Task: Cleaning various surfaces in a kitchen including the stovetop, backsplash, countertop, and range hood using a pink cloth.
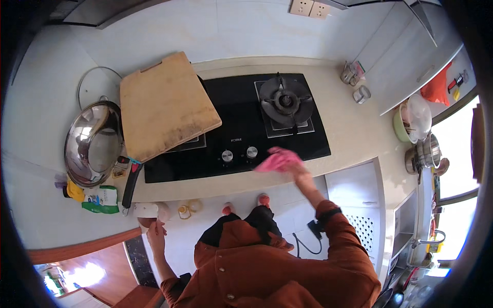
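My right hand grips a pink cloth, which is blurred over the front edge of a black glass gas cooktop. Just left of the cloth are two silver control knobs. At the cooktop's right side, a round black burner stands uncovered. A wooden cutting board lies tilted over the left part and hides what is beneath it. My left hand hangs low at the left with bent fingers, close to a whitish container; I cannot tell whether it touches it.
A shiny metal wok lid leans at the left, near a black pan handle and a green-and-white pouch. Glass jars stand at the back right. Farther right are a green bowl, metal pots and a sink.
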